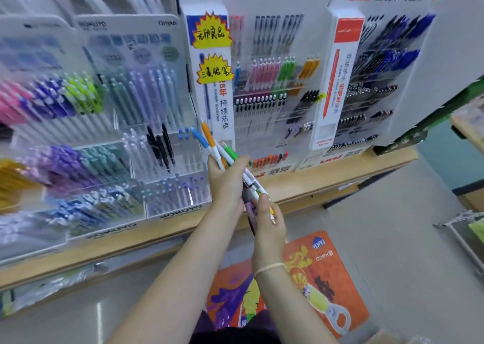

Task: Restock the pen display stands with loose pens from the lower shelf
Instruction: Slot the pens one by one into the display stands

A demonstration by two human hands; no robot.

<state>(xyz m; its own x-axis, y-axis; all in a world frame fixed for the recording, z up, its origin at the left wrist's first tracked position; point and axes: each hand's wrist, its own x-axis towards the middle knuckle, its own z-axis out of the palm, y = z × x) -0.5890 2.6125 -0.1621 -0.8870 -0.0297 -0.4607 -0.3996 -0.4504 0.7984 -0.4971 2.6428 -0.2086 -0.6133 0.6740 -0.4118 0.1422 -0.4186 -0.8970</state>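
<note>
On my far left the Kokuyo stand fills the wooden shelf, blurred, with rows of pink, purple, green and pale blue pens in clear tiers. "KOKUYO" runs along its base and "Campus" sits at the top corner. A second Kokuyo section beside it holds a few black pens and small blue-capped ones.

In front of the shelf, my left hand wraps its fingers around a bunch of pens. Blue, orange and green grips fan upward out of my fist toward the stands, and the lower ends stick out below. My right hand sits just under it, fingers curled around the bottom ends of the same bunch, a thin band on that wrist.

Behind the pens stands the middle uni stand, headed "uni" in red with Chinese characters beside it. Yellow starburst tags with handwritten Chinese are stuck on its side panel, above printed text reading "持续热卖". Its racks carry pink, green, orange and black pens.

Further right, another uni stand has a red pen pictured on its panel and rows of dark blue and black pens.

Below, on the floor, lies an orange box printed "FANTA" and "KACO".
</note>
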